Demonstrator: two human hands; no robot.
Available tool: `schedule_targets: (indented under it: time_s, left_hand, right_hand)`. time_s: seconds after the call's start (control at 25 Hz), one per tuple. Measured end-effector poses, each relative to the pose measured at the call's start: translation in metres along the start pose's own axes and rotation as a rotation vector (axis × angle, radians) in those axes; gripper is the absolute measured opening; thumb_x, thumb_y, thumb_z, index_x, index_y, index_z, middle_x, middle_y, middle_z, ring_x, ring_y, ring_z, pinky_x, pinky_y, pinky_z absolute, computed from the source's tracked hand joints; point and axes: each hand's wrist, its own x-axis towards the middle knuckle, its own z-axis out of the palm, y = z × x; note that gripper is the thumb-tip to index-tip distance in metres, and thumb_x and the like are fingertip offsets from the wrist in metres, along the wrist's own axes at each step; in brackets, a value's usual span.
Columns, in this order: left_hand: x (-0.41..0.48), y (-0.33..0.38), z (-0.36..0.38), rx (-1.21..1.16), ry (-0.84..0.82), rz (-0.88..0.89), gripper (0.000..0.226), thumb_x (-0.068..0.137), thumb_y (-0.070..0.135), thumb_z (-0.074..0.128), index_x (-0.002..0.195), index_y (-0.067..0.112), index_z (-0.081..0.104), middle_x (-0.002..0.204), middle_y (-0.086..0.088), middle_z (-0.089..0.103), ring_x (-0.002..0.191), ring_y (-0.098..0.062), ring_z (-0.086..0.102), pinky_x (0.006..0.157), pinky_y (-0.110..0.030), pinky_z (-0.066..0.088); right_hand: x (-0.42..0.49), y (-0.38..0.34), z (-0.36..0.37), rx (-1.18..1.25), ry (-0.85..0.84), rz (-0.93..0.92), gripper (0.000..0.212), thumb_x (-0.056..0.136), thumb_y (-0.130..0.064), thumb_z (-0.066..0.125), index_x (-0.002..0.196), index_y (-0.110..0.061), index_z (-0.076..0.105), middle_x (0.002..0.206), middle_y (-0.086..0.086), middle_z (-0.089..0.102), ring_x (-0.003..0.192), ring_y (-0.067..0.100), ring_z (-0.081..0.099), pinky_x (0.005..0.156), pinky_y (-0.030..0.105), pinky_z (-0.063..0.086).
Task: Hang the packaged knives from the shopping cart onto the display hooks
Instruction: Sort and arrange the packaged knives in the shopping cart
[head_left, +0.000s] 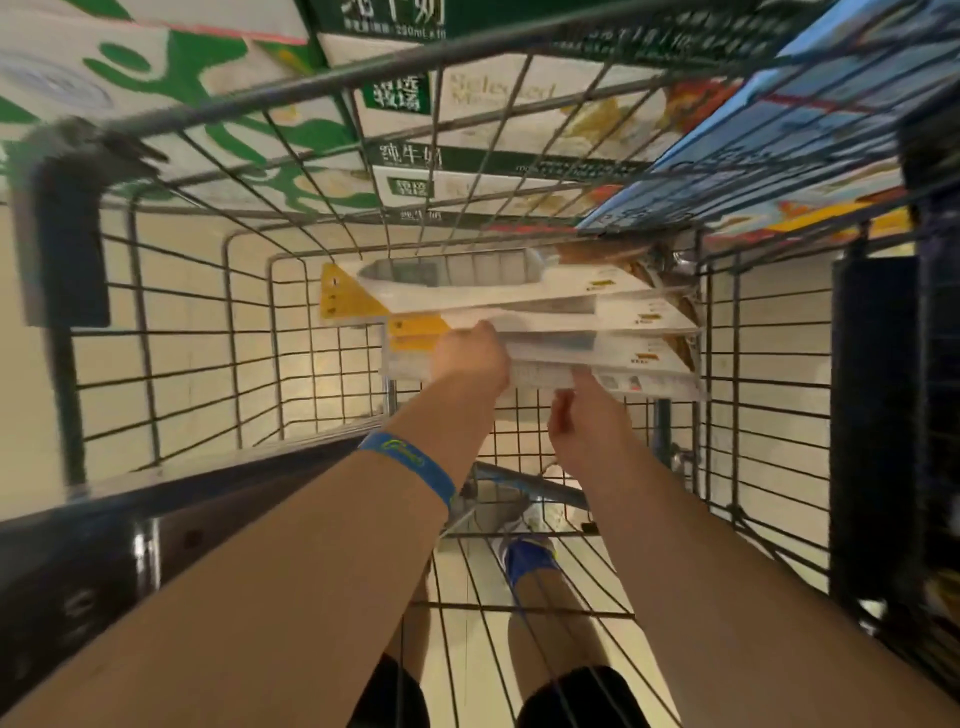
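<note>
Stack of packaged knives (519, 317) is gripped inside the wire cart (208, 322) — left grip (470, 358) closed on its near edge, right grip (576, 410) pinching from 6 o'clock.

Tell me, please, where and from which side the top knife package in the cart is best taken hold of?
Probably by its yellow end, coming from the left. The top knife package lies flat on the stack, and that end juts out past the packs below, so fingers could close over and under it. Both the left hand and right hand are at lower packs.
</note>
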Motion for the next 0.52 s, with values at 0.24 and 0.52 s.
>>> schedule_targets:
  time_s: [0.24,0.52]
  left_hand:
    - [-0.040,0.008,-0.037,0.059,0.289,0.441,0.018,0.099,0.029,0.050,0.084,0.030,0.060,0.076,0.012,0.064,0.066,-0.004,0.058,0.059,-0.025,0.043]
    - [-0.044,-0.010,-0.034,-0.552,-0.062,-0.240,0.069,0.085,0.072,0.059,0.121,0.013,0.053,0.111,-0.010,0.061,0.099,-0.027,0.063,0.083,-0.043,0.058]
  right_hand:
    - [-0.024,-0.057,0.019,-0.070,0.032,-0.248,0.016,0.094,-0.025,0.064,0.080,-0.015,0.064,0.055,-0.008,0.056,0.036,0.001,0.046,0.038,0.016,0.037]
    - [-0.022,-0.061,0.017,-0.077,-0.124,-0.212,0.031,0.088,-0.044,0.075,0.096,-0.014,0.072,0.064,-0.005,0.072,0.053,0.002,0.067,0.049,0.016,0.052]
